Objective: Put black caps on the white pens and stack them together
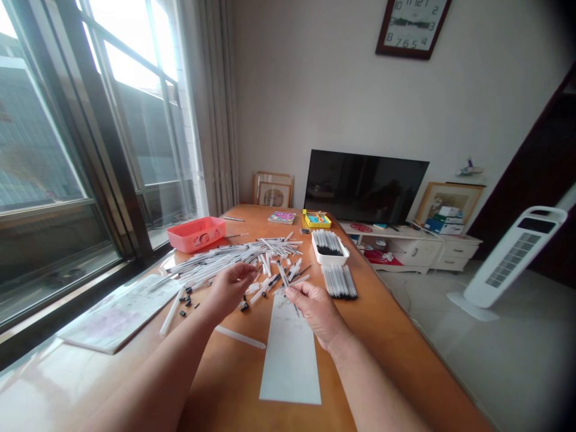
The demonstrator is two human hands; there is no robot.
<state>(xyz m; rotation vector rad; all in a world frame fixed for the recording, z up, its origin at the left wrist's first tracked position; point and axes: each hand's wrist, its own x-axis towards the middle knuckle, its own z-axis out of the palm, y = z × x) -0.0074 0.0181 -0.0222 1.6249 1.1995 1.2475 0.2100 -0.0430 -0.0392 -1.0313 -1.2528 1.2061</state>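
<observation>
My left hand (230, 289) hovers over the wooden table (391, 348) with its fingers pinched together, near a heap of white pen barrels (234, 258); what it holds is too small to make out. My right hand (315, 307) is closed on a thin pen refill (284, 277) that points up and left. Below both hands lies a long white paper strip (290, 360). Small black caps (188, 300) lie scattered left of my left hand.
A white tray of pens (330, 246) and a row of finished pens (340, 281) lie to the right. A pink tray (197, 233) stands at the back left, a paper sheet (121, 312) near the window. A TV (364, 186) and a fan (513, 258) stand beyond.
</observation>
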